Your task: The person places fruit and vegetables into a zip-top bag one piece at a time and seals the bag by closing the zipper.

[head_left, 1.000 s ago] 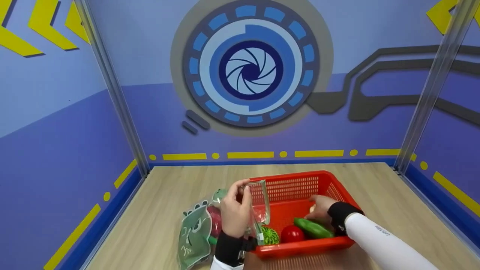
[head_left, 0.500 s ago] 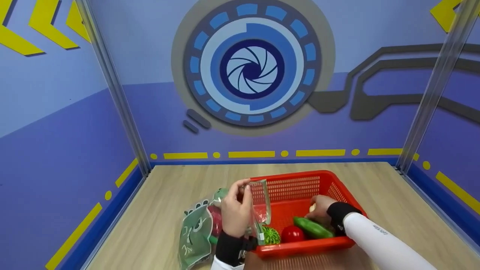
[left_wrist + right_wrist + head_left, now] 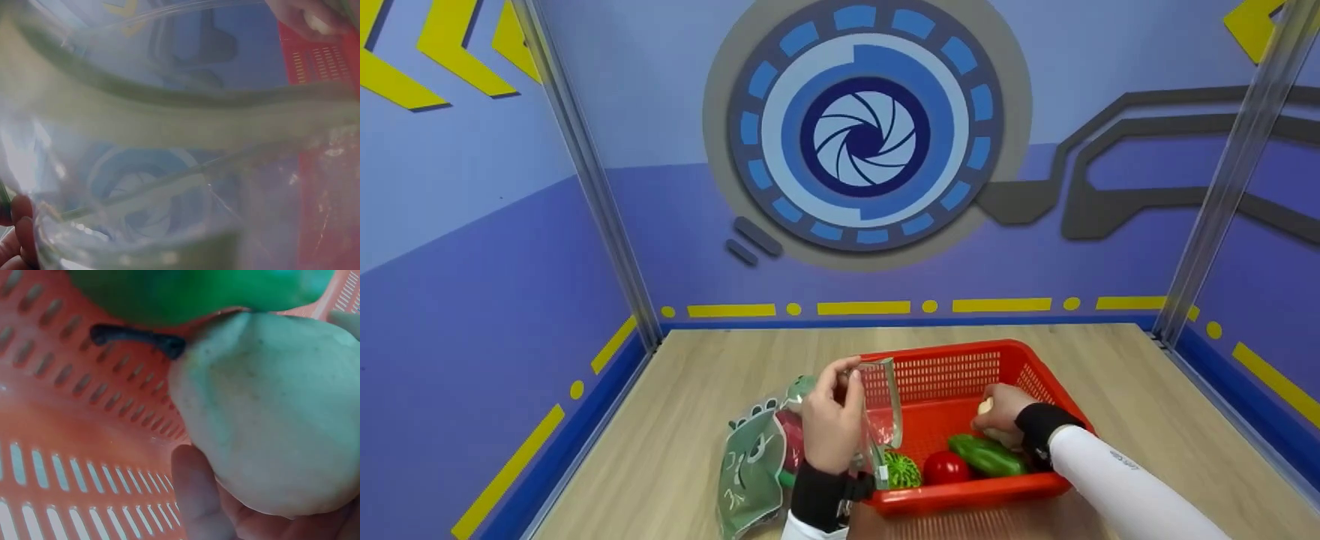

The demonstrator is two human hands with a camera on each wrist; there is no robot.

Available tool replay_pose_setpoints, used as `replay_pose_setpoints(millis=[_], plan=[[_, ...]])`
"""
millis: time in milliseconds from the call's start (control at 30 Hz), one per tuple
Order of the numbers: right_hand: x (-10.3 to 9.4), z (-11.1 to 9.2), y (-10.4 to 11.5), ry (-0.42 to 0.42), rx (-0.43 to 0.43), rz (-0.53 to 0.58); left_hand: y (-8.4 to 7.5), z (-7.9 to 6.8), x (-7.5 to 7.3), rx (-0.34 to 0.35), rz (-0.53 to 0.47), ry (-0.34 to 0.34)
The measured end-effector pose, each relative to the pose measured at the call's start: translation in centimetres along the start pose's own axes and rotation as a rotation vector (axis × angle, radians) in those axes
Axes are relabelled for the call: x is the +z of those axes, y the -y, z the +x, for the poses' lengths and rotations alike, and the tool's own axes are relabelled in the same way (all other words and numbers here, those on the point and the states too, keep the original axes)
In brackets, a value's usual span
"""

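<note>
My left hand (image 3: 832, 427) pinches the rim of a clear plastic zip bag (image 3: 894, 405), holding its mouth spread at the basket's left end. In the left wrist view, the bag's green-edged rim (image 3: 169, 112) is blurred and fills most of the picture. Inside the red basket (image 3: 952, 495), at its right end, my right hand (image 3: 1011, 412) grips a pale pear (image 3: 270, 410) with a dark stem. Its fingers hide most of the pear in the head view. Close beside that hand lies a long green vegetable (image 3: 988, 456).
A red tomato-like ball (image 3: 946, 469) and a green spiky ball (image 3: 901, 470) sit along the basket's near side. Left of my left hand, a clear bag with a green cartoon print (image 3: 750, 469) lies on the wooden table (image 3: 675, 420), with something dark red (image 3: 790, 433) inside.
My right hand has closed its fingers round the pear and risen slightly; more of the pear shows between them. My left hand and the bag rim hold still.
</note>
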State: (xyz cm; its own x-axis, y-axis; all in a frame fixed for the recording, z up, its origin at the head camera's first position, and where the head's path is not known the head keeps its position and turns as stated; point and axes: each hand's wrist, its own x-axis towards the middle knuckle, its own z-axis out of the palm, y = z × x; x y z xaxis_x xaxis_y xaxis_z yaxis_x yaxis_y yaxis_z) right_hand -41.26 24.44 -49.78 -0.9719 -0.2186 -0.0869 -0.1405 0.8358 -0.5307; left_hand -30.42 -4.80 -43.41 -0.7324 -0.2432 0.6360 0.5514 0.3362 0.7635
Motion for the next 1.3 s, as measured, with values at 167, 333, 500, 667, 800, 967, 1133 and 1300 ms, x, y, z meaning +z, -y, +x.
replay_pose_setpoints(millis=[167,333,500,667,800,967,1133,1300], plan=[[0.2,0.4,-0.3,-0.043,-0.01,0.031,0.1,-0.1,-0.1,-0.025,-0.002,0.012],[0.0,0.6,-0.1,-0.085,-0.022,0.062,-0.1,0.0,-0.1,-0.02,-0.005,0.009],[-0.2,0.4,0.3,-0.105,-0.023,0.07,-0.2,0.1,-0.1,-0.004,-0.008,0.006],[-0.7,0.4,1.0,-0.121,-0.034,0.076,-0.2,0.2,-0.1,-0.008,-0.013,0.008],[-1.5,0.3,1.9,-0.145,-0.065,0.093,-0.1,0.2,-0.1,-0.003,-0.015,0.001],[-2.4,-0.1,4.1,-0.167,-0.123,0.149,0.1,0.2,0.0,0.044,-0.001,-0.025],[-3.2,-0.9,7.2,-0.15,-0.198,0.205,0.0,0.2,0.0,0.046,-0.002,-0.025],[-3.3,-2.1,10.2,-0.113,-0.283,0.265,0.0,0.1,0.0,0.019,-0.003,-0.013]])
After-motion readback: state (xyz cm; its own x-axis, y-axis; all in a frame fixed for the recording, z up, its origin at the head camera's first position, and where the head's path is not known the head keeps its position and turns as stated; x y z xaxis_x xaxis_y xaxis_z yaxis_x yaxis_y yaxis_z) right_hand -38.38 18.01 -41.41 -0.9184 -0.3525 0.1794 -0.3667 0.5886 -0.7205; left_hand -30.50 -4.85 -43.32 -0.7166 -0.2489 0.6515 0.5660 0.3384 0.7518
